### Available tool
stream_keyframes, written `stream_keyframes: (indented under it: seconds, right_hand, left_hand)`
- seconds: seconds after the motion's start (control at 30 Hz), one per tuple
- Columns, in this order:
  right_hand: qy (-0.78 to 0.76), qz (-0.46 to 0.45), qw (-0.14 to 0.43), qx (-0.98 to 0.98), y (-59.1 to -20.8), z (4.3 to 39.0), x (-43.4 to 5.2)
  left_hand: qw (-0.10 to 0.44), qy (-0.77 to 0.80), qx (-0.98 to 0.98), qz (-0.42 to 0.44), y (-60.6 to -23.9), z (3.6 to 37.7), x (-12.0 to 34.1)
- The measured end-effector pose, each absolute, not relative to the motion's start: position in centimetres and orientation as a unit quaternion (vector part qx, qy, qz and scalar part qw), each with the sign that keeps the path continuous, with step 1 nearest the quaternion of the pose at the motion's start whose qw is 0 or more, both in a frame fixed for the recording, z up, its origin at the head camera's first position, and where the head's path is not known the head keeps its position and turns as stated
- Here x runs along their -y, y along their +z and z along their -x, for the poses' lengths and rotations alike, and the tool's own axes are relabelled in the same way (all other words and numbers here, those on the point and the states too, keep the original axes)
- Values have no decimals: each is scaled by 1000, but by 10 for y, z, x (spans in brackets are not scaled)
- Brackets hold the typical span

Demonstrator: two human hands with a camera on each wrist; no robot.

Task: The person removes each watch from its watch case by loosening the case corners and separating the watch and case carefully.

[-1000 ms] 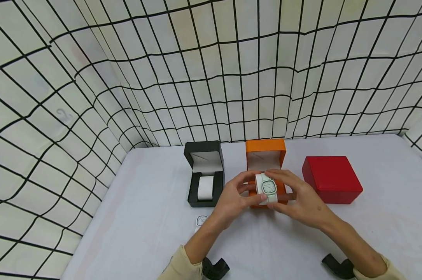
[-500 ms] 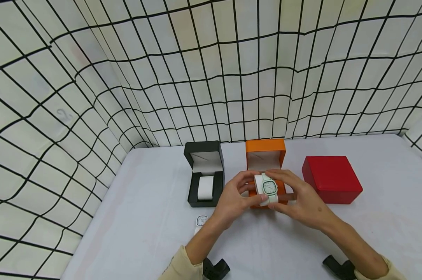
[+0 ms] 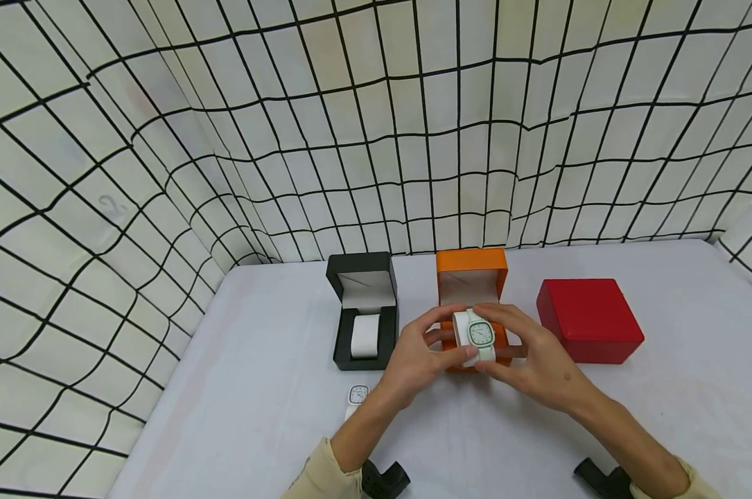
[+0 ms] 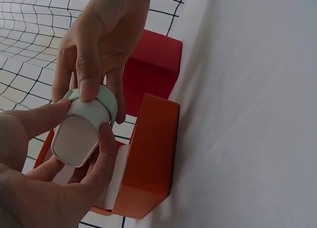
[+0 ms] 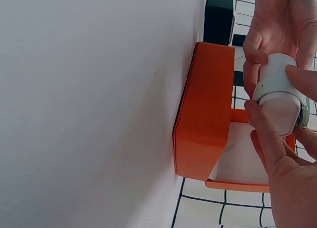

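Observation:
Both hands hold a white watch cushion (image 3: 465, 331) with a pale green square-faced watch (image 3: 480, 334) wrapped round it, just above the open orange box (image 3: 472, 277). My left hand (image 3: 413, 353) pinches the cushion from the left with thumb and fingers. My right hand (image 3: 531, 360) grips it from the right, thumb on the strap. In the left wrist view the cushion (image 4: 79, 134) sits between my left fingers and the right hand (image 4: 99, 45), over the orange box (image 4: 151, 154). The right wrist view shows the cushion (image 5: 280, 84) above the orange box (image 5: 208, 114).
An open black box (image 3: 364, 277) with a white cushion (image 3: 364, 336) stands left of the orange one. A closed red box (image 3: 588, 319) stands to its right. A second watch (image 3: 357, 395) lies on the white table (image 3: 257, 360). Grid-patterned cloth walls surround the table.

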State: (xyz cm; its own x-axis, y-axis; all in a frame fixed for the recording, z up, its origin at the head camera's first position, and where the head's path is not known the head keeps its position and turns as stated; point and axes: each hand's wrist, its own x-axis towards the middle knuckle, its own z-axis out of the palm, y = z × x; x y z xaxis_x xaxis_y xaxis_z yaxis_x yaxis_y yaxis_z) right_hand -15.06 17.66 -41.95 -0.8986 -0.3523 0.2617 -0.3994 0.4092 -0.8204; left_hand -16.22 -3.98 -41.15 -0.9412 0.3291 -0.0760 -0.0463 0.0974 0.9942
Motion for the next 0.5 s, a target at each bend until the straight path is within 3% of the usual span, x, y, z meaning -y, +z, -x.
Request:
stream_keyframes:
  seconds: [0.5]
  right_hand:
    - [475, -233, 35, 848, -420, 150, -178]
  left_hand:
    - [146, 657, -732, -106, -413, 164, 40]
